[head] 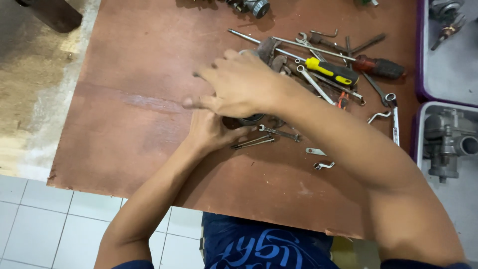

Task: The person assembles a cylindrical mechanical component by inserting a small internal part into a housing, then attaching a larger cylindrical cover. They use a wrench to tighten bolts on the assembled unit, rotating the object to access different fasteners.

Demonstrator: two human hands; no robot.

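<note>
My right hand (238, 84) hovers over the brown wooden board (139, 99), fingers spread and pointing left, slightly blurred. My left hand (211, 130) lies beneath it, pressed around a dark round metal part (251, 119) that is mostly hidden. Whether the left hand grips the part is unclear. Two thin rods (253, 143) and a small spanner (279, 132) lie just right of the left hand.
A heap of tools lies behind the hands: a yellow-handled screwdriver (331, 71), a red-handled screwdriver (378, 66), several spanners and hex keys. Purple-rimmed trays (417, 124) at the right hold grey metal engine parts (448, 142). White floor tiles (40, 219) lie below the board.
</note>
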